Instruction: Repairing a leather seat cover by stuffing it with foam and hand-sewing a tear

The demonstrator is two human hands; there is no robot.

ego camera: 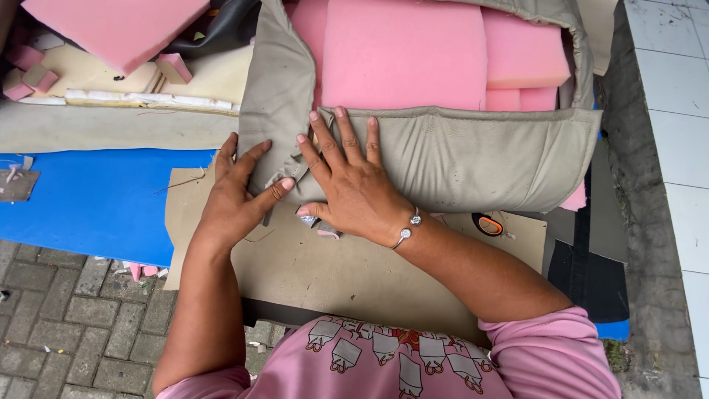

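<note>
A beige fabric cushion cover (473, 155) stuffed with pink foam slabs (402, 55) lies on the work surface in front of me. My right hand (351, 181) presses flat on the cover's lower left corner, fingers spread, a silver bangle on its wrist. My left hand (236, 196) rests beside it on the corner of the cover, fingers apart, thumb touching the fabric's edge. A small grey item (309, 219) peeks out under my right thumb; I cannot tell what it is. Neither hand grips anything.
A beige fabric sheet (332, 270) lies under my forearms over a blue mat (96, 199). Loose pink foam (111, 29) and scraps sit at the back left. An orange-handled tool (487, 224) lies at the right. Brick paving (66, 325) lower left, white tiles (679, 125) right.
</note>
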